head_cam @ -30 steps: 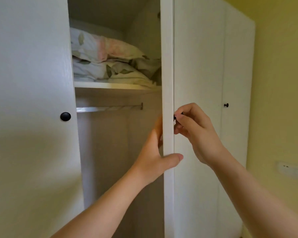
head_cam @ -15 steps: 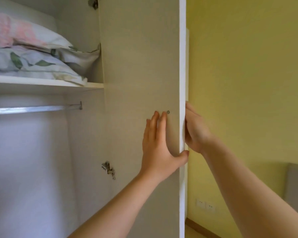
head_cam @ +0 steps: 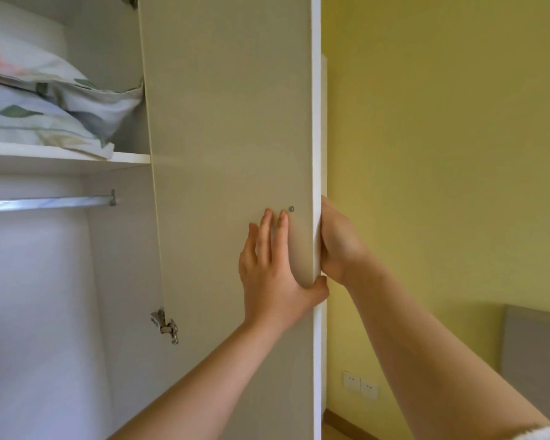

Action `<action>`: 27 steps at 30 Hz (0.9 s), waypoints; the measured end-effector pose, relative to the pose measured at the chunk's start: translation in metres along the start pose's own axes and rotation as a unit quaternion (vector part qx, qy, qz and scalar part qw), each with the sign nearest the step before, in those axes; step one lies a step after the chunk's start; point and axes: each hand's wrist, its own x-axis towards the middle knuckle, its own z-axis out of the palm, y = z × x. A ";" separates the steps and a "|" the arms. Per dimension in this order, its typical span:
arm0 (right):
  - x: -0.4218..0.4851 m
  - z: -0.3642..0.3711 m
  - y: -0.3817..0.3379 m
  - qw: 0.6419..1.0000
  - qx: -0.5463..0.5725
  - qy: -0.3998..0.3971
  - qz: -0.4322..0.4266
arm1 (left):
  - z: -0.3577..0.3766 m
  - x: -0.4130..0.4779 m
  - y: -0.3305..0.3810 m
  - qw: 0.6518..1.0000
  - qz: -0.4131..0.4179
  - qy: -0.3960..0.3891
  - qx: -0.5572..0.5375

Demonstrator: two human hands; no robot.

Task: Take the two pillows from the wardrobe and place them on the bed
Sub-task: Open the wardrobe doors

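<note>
The two soft floral-print fabric pillows (head_cam: 45,100) lie stacked on the white wardrobe shelf (head_cam: 64,158); they look light and squashy, so scoop each from underneath. Your left hand (head_cam: 273,274) lies flat on the open beige wardrobe door (head_cam: 229,122), thumb round its edge; your right hand (head_cam: 337,242) grips behind it.

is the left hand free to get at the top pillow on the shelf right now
Probably yes. The wardrobe door is swung wide, so nothing stands between the left hand and the top pillow on the shelf. The hand is flat on the door, though, and the shelf sits well above it.
</note>
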 end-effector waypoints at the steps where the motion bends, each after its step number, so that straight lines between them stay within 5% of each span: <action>1: -0.003 0.002 -0.001 1.000 0.000 0.009 -0.001 | -0.002 0.000 -0.001 1.000 0.003 -0.004 -0.001; 6: -0.023 0.014 -0.005 0.979 -0.113 0.168 -0.032 | -0.019 0.002 -0.007 0.997 0.029 -0.072 0.009; 10: -0.038 0.034 -0.013 0.915 -0.234 0.264 -0.195 | -0.047 0.000 -0.013 0.997 0.066 -0.039 0.002; 17: -0.045 0.101 -0.009 0.898 -0.340 0.146 -0.239 | -0.121 0.016 -0.032 0.995 0.038 0.082 -0.039; 27: -0.021 0.224 0.055 0.930 -0.304 0.007 -0.207 | -0.243 0.018 -0.116 0.981 -0.019 0.136 0.136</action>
